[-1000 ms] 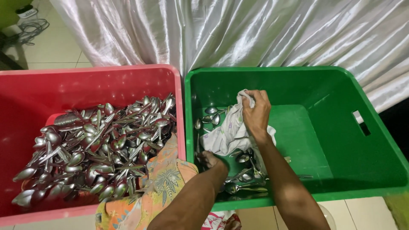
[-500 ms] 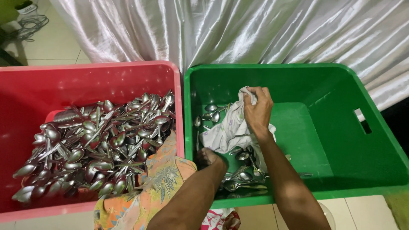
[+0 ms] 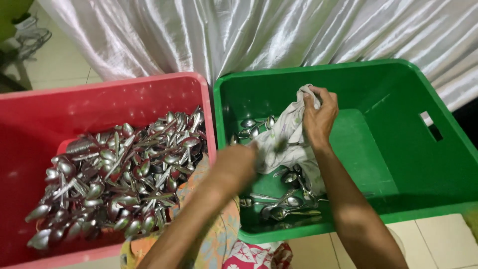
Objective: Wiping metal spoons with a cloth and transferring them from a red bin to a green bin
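Spoons (image 3: 119, 174) filling red crate (image 3: 99, 94), cloth (image 3: 286, 139) in green crate (image 3: 398, 79)

Red crate (image 3: 30, 107) on the left, holding a big heap of metal spoons (image 3: 119, 169). White satin curtain (image 3: 259, 35) hangs behind both crates. Pale tiled floor (image 3: 438, 239) below. Patterned orange-and-pink fabric (image 3: 224, 239) at the bottom edge, between the crates. Dark cables (image 3: 30, 40) top left.

No packages, labels, signs or screens.
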